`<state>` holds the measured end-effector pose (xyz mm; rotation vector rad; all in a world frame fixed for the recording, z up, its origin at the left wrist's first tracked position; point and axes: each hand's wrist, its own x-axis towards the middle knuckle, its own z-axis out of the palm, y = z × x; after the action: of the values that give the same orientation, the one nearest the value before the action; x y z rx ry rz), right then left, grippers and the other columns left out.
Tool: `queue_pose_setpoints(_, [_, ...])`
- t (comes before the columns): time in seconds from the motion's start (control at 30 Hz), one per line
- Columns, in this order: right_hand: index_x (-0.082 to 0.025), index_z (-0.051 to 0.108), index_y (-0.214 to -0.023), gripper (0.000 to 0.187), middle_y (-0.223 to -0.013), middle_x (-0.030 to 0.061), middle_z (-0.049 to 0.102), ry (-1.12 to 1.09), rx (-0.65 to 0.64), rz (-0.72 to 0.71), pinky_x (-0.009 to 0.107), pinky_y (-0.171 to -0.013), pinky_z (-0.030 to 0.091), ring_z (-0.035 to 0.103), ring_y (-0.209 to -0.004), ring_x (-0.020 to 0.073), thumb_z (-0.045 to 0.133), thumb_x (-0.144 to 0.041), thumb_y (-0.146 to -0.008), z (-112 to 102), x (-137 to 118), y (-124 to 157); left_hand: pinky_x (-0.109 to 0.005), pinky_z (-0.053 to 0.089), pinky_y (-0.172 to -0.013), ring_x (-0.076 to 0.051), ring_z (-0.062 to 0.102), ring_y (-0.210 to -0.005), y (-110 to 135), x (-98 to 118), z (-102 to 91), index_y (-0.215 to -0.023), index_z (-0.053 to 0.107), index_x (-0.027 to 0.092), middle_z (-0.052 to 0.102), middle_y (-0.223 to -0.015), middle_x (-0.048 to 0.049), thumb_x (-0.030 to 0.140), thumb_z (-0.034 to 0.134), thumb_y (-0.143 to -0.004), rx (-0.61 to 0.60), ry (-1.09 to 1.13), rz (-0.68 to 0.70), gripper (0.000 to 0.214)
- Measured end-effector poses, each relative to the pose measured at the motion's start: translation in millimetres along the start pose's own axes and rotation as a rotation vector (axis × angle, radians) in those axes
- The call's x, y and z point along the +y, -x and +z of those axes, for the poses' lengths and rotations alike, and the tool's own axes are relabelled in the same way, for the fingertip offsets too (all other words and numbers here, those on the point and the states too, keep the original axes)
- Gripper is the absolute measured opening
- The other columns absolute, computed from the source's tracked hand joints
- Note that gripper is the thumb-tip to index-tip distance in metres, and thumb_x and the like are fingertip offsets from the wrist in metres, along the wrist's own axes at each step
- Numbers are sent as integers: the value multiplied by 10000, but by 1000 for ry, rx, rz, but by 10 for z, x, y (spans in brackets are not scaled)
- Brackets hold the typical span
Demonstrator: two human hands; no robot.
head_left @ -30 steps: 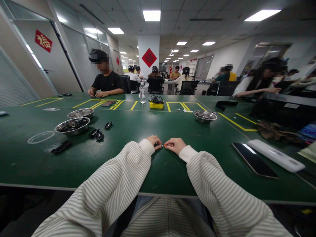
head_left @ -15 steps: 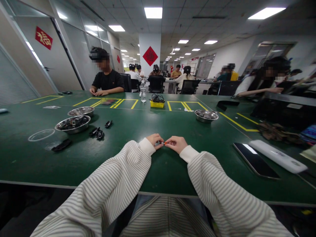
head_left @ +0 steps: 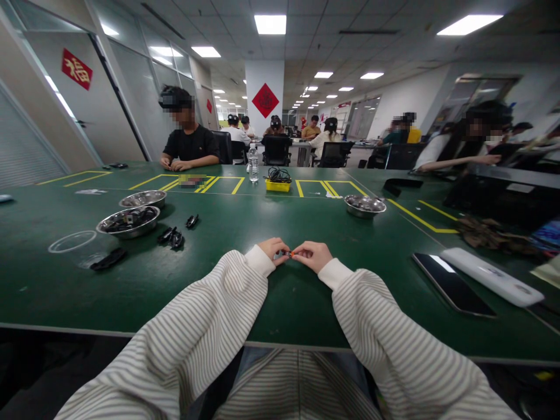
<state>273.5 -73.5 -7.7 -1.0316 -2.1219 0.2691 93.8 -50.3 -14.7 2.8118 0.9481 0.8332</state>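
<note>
My left hand [head_left: 272, 249] and my right hand [head_left: 311, 255] meet over the green table [head_left: 245, 280], fingertips pinched together. Between them sits a tiny part with an orange tip [head_left: 289, 254]; both hands pinch it, and its shape is too small to make out. Both arms wear striped sleeves. To the left stand two steel bowls [head_left: 128, 221] [head_left: 143, 200], the nearer one holding dark parts. Several black clips [head_left: 174, 237] lie loose beside them.
A clear plastic lid [head_left: 72, 241] and a black piece [head_left: 109, 259] lie at the left. A third steel bowl [head_left: 364, 205], a phone [head_left: 452, 284] and a white case [head_left: 490, 276] sit on the right. A yellow tray [head_left: 277, 185] and bottle [head_left: 252, 164] stand further back. People sit at the far side.
My hands have drawn together and lifted slightly off the table, closing the small gap between the fingertips around the tiny part.
</note>
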Motion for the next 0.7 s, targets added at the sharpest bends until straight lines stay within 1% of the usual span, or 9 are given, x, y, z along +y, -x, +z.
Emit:
queue_pose_setpoints(0.23, [-133,645,-667,178,-577,36,599,-43,9,26,176,-442,380,481,-449,72,586,-296,-626,9,2,12,-209,380,-633,-97,467,-677,-1,-10,-9,-804,539,165,507,-727,-19,311,434,-726,-26,3,40,196])
queue_pose_setpoints(0.47, [-150,649,-703,175,-605,33,625,-81,5,81,177,-442,389,505,-457,80,552,-285,-649,13,21,13,-199,383,-608,-86,463,-633,1,-2,-5,-799,545,162,513,-708,-17,316,432,-724,32,-10,19,205])
queue_pose_setpoints(0.7, [-129,609,-631,175,-527,18,590,-70,-10,147,163,-431,377,484,-437,70,551,-294,-635,22,43,5,-187,388,-580,-75,459,-599,3,26,-14,-778,547,157,509,-687,-10,293,444,-712,51,49,36,183])
